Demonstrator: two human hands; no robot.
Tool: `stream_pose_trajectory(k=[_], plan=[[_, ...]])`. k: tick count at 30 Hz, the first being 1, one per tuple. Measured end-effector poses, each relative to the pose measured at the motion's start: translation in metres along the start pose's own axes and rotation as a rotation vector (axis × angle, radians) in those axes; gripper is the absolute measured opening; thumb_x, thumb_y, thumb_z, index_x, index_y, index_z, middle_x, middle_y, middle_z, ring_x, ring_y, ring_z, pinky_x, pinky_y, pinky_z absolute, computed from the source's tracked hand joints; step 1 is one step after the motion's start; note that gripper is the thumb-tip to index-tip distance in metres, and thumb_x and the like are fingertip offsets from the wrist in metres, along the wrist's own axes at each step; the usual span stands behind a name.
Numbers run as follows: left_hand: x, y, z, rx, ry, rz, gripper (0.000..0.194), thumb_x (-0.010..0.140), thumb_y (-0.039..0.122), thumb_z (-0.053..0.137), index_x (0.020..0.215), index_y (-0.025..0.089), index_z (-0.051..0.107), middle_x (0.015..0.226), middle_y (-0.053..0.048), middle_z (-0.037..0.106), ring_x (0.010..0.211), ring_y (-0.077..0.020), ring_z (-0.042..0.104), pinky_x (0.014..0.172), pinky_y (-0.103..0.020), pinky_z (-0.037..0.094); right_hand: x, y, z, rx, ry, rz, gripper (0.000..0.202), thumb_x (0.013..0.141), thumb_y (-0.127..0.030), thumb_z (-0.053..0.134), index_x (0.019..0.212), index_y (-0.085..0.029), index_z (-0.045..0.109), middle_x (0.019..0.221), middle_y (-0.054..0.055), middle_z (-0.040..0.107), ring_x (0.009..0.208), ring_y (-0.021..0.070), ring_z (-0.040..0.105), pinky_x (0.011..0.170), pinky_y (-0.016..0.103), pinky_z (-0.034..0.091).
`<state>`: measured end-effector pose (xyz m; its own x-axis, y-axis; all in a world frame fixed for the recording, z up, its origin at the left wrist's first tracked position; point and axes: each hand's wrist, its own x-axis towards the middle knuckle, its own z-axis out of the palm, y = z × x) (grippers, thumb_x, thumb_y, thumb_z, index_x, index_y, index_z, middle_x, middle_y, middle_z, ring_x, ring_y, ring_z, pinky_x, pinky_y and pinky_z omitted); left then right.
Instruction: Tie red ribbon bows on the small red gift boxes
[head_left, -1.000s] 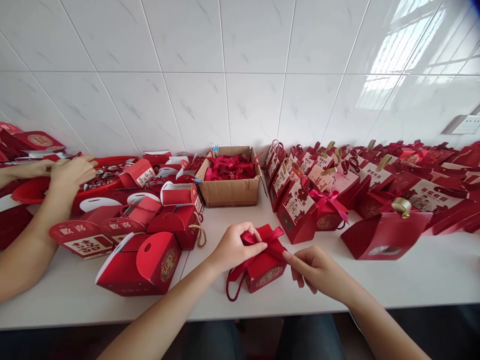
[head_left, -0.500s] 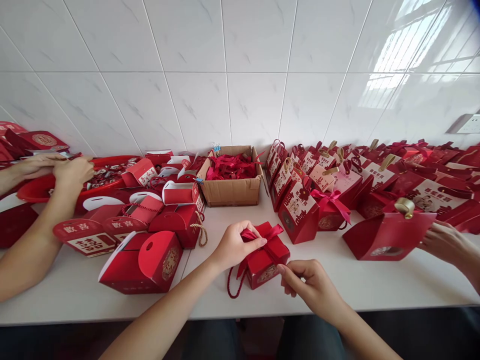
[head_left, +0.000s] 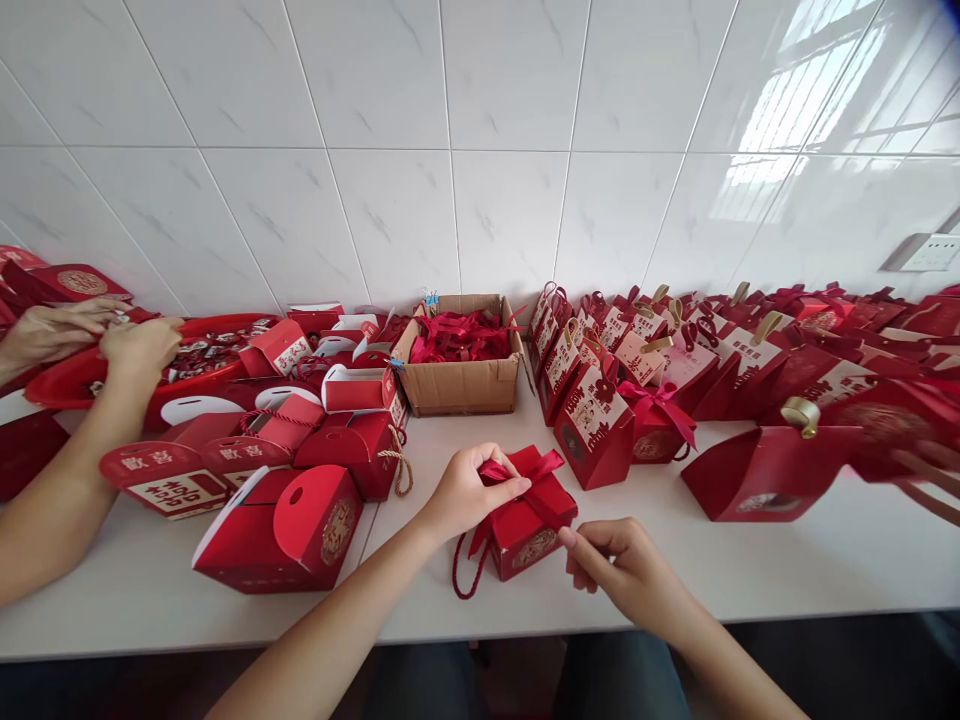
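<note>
Red box (head_left: 538,552): table (head_left: 757,572), near side | I see left hand (head_left: 466,495) pinching ribbon bow (head_left: 547,464), right hand (head_left: 622,567) pinching its tail (head_left: 553,514) | bow looped atop box; I judge final tightening left

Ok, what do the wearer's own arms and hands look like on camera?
The ungloved left hand and ungloved right hand show no ring, bracelet or watch. The left forearm and right forearm are bare, no sleeve in view. Dark cloth trousers show below.
</note>
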<state>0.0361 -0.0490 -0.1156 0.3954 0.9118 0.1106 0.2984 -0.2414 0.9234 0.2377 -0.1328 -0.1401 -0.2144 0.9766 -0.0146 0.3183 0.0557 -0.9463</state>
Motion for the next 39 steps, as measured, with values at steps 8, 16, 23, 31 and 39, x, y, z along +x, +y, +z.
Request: stream_pose_trajectory(k=[8,16,23,31,39], plan=[[0.000,0.002,-0.003,-0.012,-0.043,-0.016,0.026,0.073,0.034,0.069,0.068,0.016,0.052,0.078,-0.002,0.061,0.071,-0.0139,0.054,0.067,-0.026,0.043,0.051,-0.006,-0.024,0.047,0.071,0.097,0.056,0.085,-0.067,0.038,0.061,-0.017,0.049,0.052,-0.002,0.046,0.044,0.0095,0.041,0.046,0.024,0.031],[0.001,-0.003,-0.001,-0.032,-0.044,0.015,0.031,0.074,0.031,0.068,0.064,0.017,0.041,0.073,0.001,0.055,0.068,-0.0114,0.050,0.064,-0.023,0.039,0.073,-0.008,0.000,0.235,0.051,-0.043,0.051,0.078,-0.067,0.050,0.062,-0.018,0.043,0.054,-0.005,0.032,0.050,0.0081,0.027,0.045,0.023,0.021],[0.001,-0.009,0.000,-0.041,-0.061,0.012,0.037,0.074,0.031,0.067,0.064,0.019,0.033,0.067,0.003,0.052,0.062,-0.0098,0.046,0.058,-0.022,0.036,0.073,-0.002,-0.002,0.241,0.103,-0.056,0.050,0.077,-0.065,0.052,0.061,-0.019,0.042,0.053,-0.005,0.032,0.048,0.0080,0.027,0.044,0.023,0.021],[0.001,-0.006,-0.003,-0.011,-0.061,0.008,0.037,0.073,0.032,0.068,0.064,0.019,0.034,0.071,0.002,0.056,0.065,-0.0115,0.050,0.060,-0.024,0.039,0.073,-0.001,-0.002,0.142,0.101,-0.045,0.052,0.079,-0.068,0.045,0.061,-0.019,0.041,0.053,-0.005,0.033,0.047,0.0081,0.030,0.044,0.023,0.024],[-0.008,0.006,-0.014,-0.062,0.037,0.113,0.030,0.081,0.038,0.061,0.104,0.023,0.048,0.117,-0.007,0.055,0.110,-0.0200,0.053,0.093,-0.032,0.041,0.046,-0.021,-0.029,-0.276,0.059,0.007,0.047,0.087,-0.058,0.044,0.064,-0.018,0.050,0.052,-0.003,0.045,0.049,0.0107,0.041,0.046,0.024,0.028]])
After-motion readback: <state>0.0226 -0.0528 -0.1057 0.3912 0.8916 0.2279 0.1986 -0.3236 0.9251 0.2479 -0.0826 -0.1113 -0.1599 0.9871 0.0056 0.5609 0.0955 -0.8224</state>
